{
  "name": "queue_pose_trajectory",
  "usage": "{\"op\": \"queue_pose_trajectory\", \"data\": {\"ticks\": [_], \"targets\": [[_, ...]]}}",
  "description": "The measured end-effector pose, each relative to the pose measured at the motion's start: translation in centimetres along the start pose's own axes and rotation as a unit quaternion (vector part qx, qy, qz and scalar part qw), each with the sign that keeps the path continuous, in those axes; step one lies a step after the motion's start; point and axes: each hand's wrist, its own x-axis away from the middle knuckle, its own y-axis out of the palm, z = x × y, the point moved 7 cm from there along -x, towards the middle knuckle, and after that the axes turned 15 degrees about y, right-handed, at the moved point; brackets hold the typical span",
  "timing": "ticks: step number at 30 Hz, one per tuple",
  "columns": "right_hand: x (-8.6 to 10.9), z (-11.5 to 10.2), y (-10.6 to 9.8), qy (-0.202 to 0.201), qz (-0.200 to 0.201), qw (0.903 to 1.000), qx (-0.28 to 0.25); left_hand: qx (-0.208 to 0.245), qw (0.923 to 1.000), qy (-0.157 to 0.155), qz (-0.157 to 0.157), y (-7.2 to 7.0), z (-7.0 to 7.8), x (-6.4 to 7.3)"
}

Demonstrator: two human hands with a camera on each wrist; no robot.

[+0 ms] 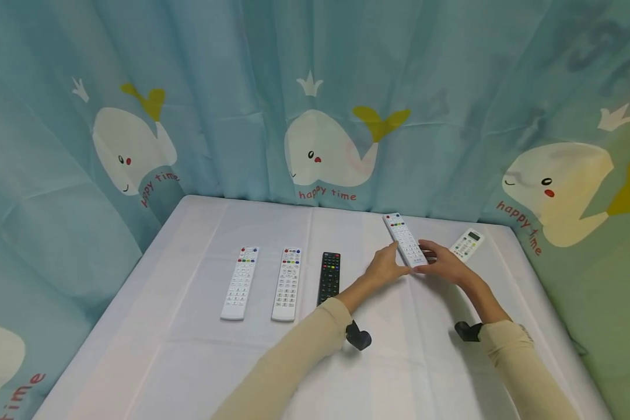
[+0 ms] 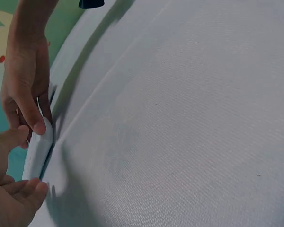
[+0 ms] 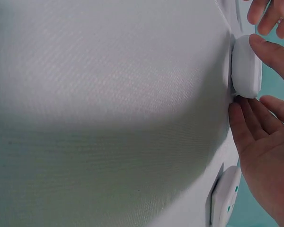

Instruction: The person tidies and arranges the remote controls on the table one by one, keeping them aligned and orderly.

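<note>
A white remote control point(image 1: 405, 240) with coloured buttons lies at a slant near the back edge of the table. My right hand point(image 1: 443, 265) holds its near end, thumb on the end and fingers along the right side. In the right wrist view the right hand point(image 3: 270, 137) has its fingertips low against the remote's rounded end point(image 3: 246, 66). At the remote's left side is my left hand point(image 1: 384, 267), thumb and fingers spread around its edge. A smaller white remote with a display point(image 1: 467, 244) lies just right of the right hand.
Two long white remotes point(image 1: 240, 283) point(image 1: 286, 284) and a black remote point(image 1: 329, 277) lie in a row to the left, the black one partly behind the left forearm. A whale-print curtain point(image 1: 231, 146) hangs behind the white-covered table point(image 1: 189, 361).
</note>
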Motion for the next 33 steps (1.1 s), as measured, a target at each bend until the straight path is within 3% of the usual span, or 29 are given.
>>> {"op": "queue_pose_trajectory", "data": {"ticks": [21,33], "targets": [[-0.5,-0.2,0.3,0.003,-0.018,0.9997,0.016,0.011,0.9997,-0.010,-0.018,0.9,-1.2,-0.9],[-0.7,-0.3,0.5,0.001,-0.030,0.9995,0.007,0.073,0.9972,-0.010,-0.007,1.3,-1.6,-0.8]]}}
